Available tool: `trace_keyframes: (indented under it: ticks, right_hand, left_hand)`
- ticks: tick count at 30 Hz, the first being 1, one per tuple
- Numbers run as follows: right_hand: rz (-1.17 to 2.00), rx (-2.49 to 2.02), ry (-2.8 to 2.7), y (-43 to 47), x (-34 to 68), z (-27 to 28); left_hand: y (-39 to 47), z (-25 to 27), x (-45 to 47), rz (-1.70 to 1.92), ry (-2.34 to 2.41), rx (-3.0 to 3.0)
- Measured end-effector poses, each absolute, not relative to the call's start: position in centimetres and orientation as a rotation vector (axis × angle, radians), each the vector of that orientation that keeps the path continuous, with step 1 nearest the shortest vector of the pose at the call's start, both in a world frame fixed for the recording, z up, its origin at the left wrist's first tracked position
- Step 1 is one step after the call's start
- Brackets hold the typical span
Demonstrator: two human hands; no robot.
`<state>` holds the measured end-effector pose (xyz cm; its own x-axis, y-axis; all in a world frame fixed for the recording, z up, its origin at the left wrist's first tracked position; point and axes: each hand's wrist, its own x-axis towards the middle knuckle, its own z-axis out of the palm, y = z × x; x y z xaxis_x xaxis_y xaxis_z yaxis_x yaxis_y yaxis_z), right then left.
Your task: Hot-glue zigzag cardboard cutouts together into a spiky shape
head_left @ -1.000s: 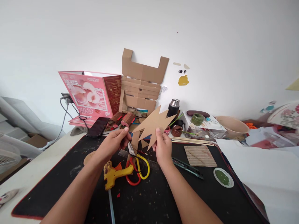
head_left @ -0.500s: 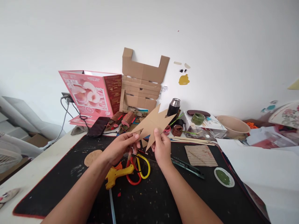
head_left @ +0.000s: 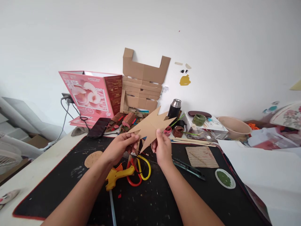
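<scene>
A spiky brown cardboard cutout (head_left: 151, 124) is held up above the black mat, tilted, between my two hands. My left hand (head_left: 123, 146) pinches its left point between thumb and fingers. With the thumb pressed flat on its face, my right hand (head_left: 163, 146) grips the lower right edge, the fingers behind it out of sight. Below the hands lie scissors (head_left: 144, 171) with red and yellow handles, their blades mostly hidden. A yellow glue gun (head_left: 117, 176) with a glue stick sits beside them, under my left wrist.
On the black mat (head_left: 58, 182) are a round cardboard disc (head_left: 92, 159), a green utility knife (head_left: 189, 169), corrugated cardboard (head_left: 202, 157) and a lid of green paint (head_left: 225, 178). Behind stand a phone (head_left: 98, 127), paint jars (head_left: 198, 119), a thermos (head_left: 175, 109) and a pink box (head_left: 89, 94).
The cardboard cutout has turned slightly in my hands, its lower point swinging left. Both hands keep hold of it and have barely moved.
</scene>
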<state>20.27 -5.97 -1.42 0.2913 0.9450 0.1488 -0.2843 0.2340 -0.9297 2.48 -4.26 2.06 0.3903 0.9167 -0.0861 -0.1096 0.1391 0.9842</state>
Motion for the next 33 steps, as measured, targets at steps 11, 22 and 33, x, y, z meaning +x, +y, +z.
trace_keyframes:
  ticks: [11, 22, 33]
  right_hand:
    - [1.026, -0.974, -0.778, -5.5, 20.7, -1.4]
    - [1.119, -0.923, -0.543, -5.1, 21.2, -0.6]
    - [1.106, -0.962, -0.562, -5.1, 20.9, -1.1]
  left_hand:
    - [-4.1, 2.9, 1.4, 0.88, 0.917, 1.232]
    - [-4.7, 3.6, 1.5, 1.001, 0.754, 1.064]
    - [-4.9, 3.3, 1.8, 0.959, 0.79, 1.157]
